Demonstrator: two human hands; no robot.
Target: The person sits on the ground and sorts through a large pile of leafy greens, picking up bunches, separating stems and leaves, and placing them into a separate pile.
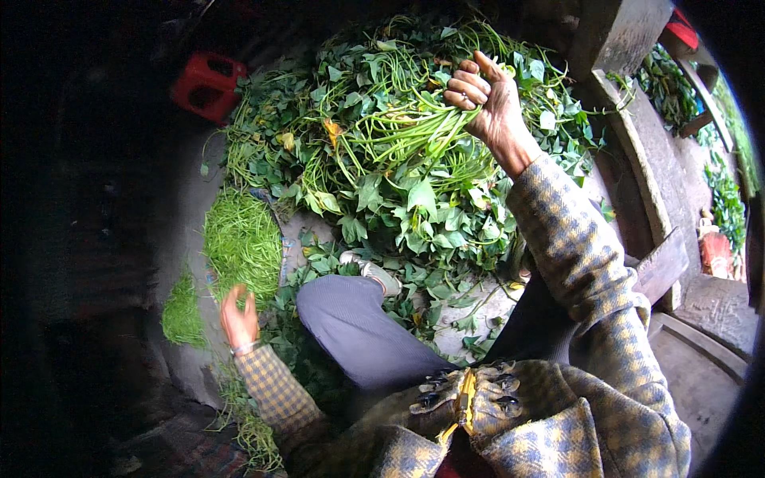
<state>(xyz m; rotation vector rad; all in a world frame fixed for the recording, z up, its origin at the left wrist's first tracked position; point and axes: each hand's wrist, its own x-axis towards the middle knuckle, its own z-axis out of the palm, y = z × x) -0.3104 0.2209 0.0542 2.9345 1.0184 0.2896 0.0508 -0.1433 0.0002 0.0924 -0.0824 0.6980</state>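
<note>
My right hand (487, 98), raised at the upper right, is closed around a bundle of long green leaf stems (439, 125). Their ends show past the thumb, while the rest trails left over a large heap of leafy green vines (358, 149), which look like sweet potato. Down at the left, my left hand (239, 316) has its fingers apart and appears to hold nothing. It is beside the near edge of a pile of thin, stripped green stems (242, 239). That pile lies on a sheet or sack whose edge shows at its right.
A smaller pile of green bits (182, 313) lies on the floor at left. Behind the heap stands a red plastic stool or crate (209, 86). My shoe (376, 275) is among loose leaves. At right are a wooden post (627, 36) and a doorway sill (639, 161), with more greenery beyond.
</note>
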